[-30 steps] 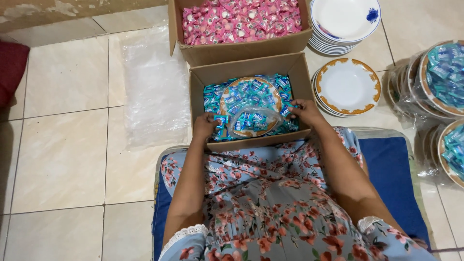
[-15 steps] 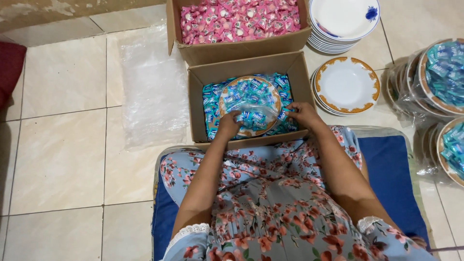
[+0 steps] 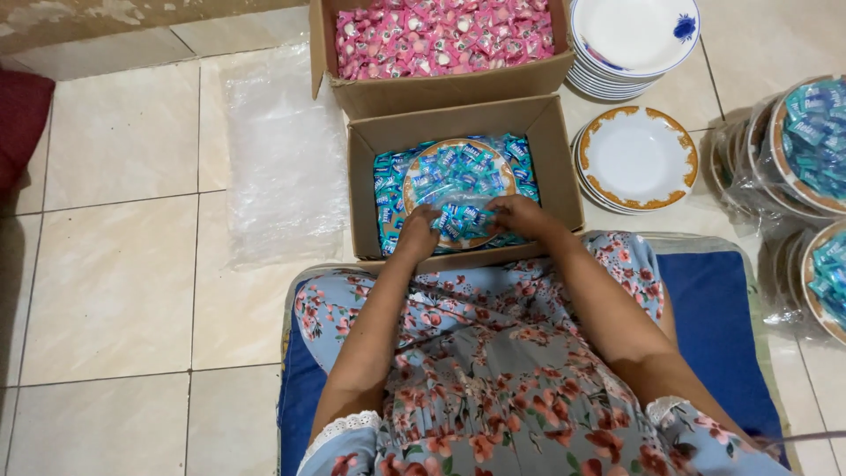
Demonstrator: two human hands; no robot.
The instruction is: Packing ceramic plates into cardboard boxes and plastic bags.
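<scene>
Here, a seated person in a floral dress reaches both hands into a cardboard box [image 3: 546, 150] of blue-wrapped sweets [image 3: 388, 198] on a tiled floor. A gold-rimmed plate [image 3: 421, 163] sits inside the box, heaped with the same sweets. The left hand [image 3: 416, 234] rests at the plate's near edge, fingers curled down into the sweets; whether it grips any cannot be told. The right hand [image 3: 522, 217] lies just beside it at the near rim, fingers bent and touching the sweets, its grip likewise hidden. The two hands are close together, nearly meeting over the plate's near side.

Directly behind stands a second box [image 3: 441, 88], touching the first and filled with pink sweets [image 3: 441, 35]. To the right of the boxes an empty gold-rimmed plate [image 3: 639, 159] tops a short stack, and behind it is a taller stack of white plates [image 3: 630, 40] with a blue flower mark. At the far right edge, filled plates wrapped in clear plastic [image 3: 806, 145] are bunched together. A clear plastic sheet [image 3: 282, 159] lies on the tiles left of the boxes. The person sits on a blue mat [image 3: 714, 326].
</scene>
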